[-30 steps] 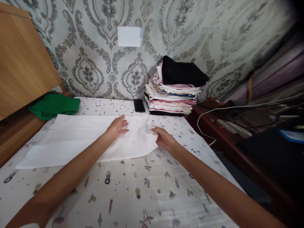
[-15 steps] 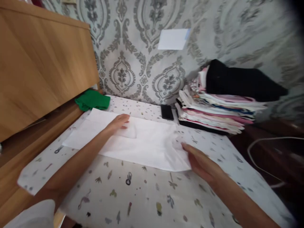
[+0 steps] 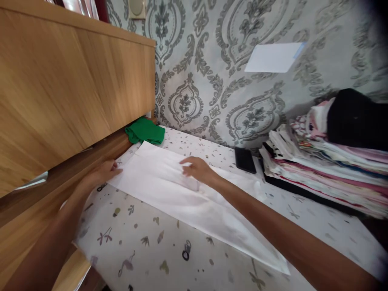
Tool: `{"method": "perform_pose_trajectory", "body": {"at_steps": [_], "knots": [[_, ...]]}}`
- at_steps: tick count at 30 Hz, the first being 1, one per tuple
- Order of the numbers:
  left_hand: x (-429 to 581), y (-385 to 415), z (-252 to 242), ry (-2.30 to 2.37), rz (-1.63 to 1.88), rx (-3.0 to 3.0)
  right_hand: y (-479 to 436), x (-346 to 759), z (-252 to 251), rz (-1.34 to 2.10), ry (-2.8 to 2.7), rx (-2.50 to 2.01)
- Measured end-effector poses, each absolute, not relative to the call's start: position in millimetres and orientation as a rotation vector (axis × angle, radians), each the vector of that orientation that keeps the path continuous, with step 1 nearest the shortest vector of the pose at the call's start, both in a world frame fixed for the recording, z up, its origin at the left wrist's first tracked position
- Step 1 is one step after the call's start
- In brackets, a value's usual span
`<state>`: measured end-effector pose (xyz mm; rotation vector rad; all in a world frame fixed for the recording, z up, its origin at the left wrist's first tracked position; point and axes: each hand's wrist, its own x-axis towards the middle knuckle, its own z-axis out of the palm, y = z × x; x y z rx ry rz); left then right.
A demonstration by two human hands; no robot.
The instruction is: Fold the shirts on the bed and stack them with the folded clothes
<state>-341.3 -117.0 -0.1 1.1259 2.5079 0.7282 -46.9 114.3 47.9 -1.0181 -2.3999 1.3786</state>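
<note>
A long piece of folded white cloth (image 3: 169, 196) lies flat across the patterned cover, with soft creases along its middle. At its left end is my left hand (image 3: 104, 173), thumb and fingers slightly apart beside the cloth's edge. My right hand (image 3: 198, 169) is over the middle of the cloth, fingers loosely bent and apart, and its forearm hides part of the right end. Whether the right fingertips touch the fabric I cannot tell.
A folded green cloth (image 3: 145, 131) sits in the back left corner by the wooden cabinet (image 3: 79, 85). Behind the white cloth lies a black phone (image 3: 245, 160). At the right rises a stack of folded clothes (image 3: 321, 173) with a black garment (image 3: 357, 119) on top. The wallpapered wall closes the back.
My left hand has moved off the cloth's middle to its left end. My right hand has left the right end for the middle, and the view has turned left.
</note>
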Motion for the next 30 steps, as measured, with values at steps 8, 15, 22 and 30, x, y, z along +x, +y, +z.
{"method": "perform_pose_trajectory", "body": {"at_steps": [8, 15, 22, 30], "knots": [[-328, -122, -14, 2.567, 0.662, 1.087, 129, -248, 20, 1.568, -2.321, -1.288], [-328, -118, -4, 2.434, 0.769, 1.043, 133, -272, 2, 1.494, -2.343, -1.285], [-326, -119, -2, 2.316, 0.987, 0.885, 131, -273, 19, 1.575, -2.328, -1.122], [-341, -108, 0, 2.461, 0.786, 1.290, 125, -275, 17, 1.733, -2.227, -1.004]]}}
